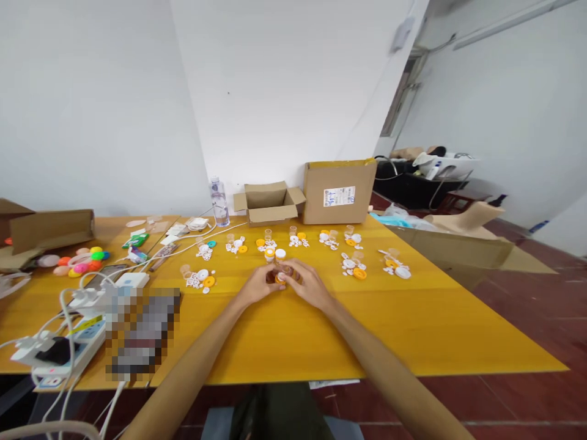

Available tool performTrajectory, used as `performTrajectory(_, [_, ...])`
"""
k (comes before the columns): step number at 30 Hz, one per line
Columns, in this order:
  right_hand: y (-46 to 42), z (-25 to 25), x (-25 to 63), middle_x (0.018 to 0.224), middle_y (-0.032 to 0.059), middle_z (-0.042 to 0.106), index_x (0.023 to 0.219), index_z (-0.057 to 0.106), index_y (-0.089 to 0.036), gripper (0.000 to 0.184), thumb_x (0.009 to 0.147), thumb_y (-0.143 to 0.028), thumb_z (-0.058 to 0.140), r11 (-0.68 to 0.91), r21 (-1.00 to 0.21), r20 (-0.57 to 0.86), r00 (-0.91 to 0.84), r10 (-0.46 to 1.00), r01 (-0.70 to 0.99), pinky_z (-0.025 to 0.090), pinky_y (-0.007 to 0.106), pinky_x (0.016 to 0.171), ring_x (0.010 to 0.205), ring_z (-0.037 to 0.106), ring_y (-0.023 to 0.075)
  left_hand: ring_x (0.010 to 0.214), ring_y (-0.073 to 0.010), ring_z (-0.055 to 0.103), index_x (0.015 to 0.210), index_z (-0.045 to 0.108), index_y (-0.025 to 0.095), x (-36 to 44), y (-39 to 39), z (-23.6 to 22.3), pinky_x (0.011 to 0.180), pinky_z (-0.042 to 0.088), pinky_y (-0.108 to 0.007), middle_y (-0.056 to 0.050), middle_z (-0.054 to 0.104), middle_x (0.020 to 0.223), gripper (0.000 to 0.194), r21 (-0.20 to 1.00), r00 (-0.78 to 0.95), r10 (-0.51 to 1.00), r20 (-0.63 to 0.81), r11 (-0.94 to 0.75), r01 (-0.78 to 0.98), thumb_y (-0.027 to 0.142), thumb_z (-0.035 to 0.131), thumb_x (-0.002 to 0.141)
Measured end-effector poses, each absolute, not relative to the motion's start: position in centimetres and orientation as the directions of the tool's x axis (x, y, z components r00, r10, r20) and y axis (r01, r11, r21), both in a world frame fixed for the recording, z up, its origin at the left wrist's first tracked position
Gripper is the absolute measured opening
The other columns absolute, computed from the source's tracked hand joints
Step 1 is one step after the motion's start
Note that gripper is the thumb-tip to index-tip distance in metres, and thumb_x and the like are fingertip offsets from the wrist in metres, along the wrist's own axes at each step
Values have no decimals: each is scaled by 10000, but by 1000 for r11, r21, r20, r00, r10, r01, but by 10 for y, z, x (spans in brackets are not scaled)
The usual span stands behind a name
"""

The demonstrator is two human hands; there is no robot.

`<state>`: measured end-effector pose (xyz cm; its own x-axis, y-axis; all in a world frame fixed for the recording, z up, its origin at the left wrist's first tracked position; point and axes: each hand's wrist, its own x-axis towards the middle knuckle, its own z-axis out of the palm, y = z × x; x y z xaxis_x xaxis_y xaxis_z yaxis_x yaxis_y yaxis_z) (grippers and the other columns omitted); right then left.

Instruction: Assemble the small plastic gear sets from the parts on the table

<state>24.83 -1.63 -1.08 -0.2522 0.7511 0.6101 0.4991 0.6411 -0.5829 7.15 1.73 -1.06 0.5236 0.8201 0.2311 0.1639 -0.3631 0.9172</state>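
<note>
My left hand and my right hand meet over the middle of the table. Their fingers close round a small orange-and-white plastic piece, whose exact kind I cannot make out. Just beyond my fingertips stand two small white-topped pieces, one with an orange band and one plain white. Around them lie clusters of small plastic parts: clear cups, orange rings, white discs and tiny white pieces.
An open cardboard box and a larger closed carton stand against the wall beside a water bottle. At left are power strips with cables, a blurred dark device and colourful balls. The table's front edge lies near me.
</note>
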Motion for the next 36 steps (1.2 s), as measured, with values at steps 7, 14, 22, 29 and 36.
performTrajectory(7, [-17, -16, 248, 1013, 58, 711, 1117, 657, -253, 210, 945, -300, 546, 674, -566, 634, -271, 724, 475, 542, 330, 830, 914, 669, 210, 707, -150, 596, 954, 698, 151, 72, 16, -15, 716, 501, -270, -13, 701, 830, 313, 928, 532, 819, 213, -340, 151, 181, 772, 651])
performTrajectory(14, [-17, -19, 249, 989, 53, 707, 1083, 664, -269, 197, 931, -335, 559, 646, -599, 607, -256, 752, 473, 556, 340, 795, 869, 670, 221, 710, -146, 582, 921, 709, 146, 71, 13, -19, 710, 485, -265, -21, 693, 815, 309, 942, 485, 849, 212, -310, 132, 206, 816, 638])
performTrajectory(22, [-18, -17, 248, 964, 56, 720, 1024, 673, -253, 210, 912, -405, 580, 584, -686, 558, -200, 805, 434, 573, 327, 714, 834, 678, 218, 673, -119, 552, 908, 691, 143, 69, 11, -15, 682, 450, -252, -8, 666, 790, 368, 980, 468, 865, 181, -201, -7, 309, 843, 619])
performTrajectory(29, [-20, -13, 247, 966, 53, 728, 993, 667, -249, 208, 891, -419, 603, 539, -752, 522, -157, 839, 379, 577, 318, 683, 830, 690, 219, 735, -155, 615, 878, 682, 154, 69, 11, -12, 743, 479, -286, -24, 696, 837, 400, 985, 476, 864, 163, -168, -32, 357, 865, 586])
performTrajectory(36, [-20, -17, 249, 985, 45, 734, 990, 672, -256, 212, 872, -423, 616, 519, -768, 506, -141, 851, 376, 561, 346, 760, 878, 690, 226, 764, -171, 650, 894, 690, 151, 69, 12, -14, 767, 499, -297, -39, 730, 857, 394, 986, 465, 873, 149, -164, -7, 339, 863, 595])
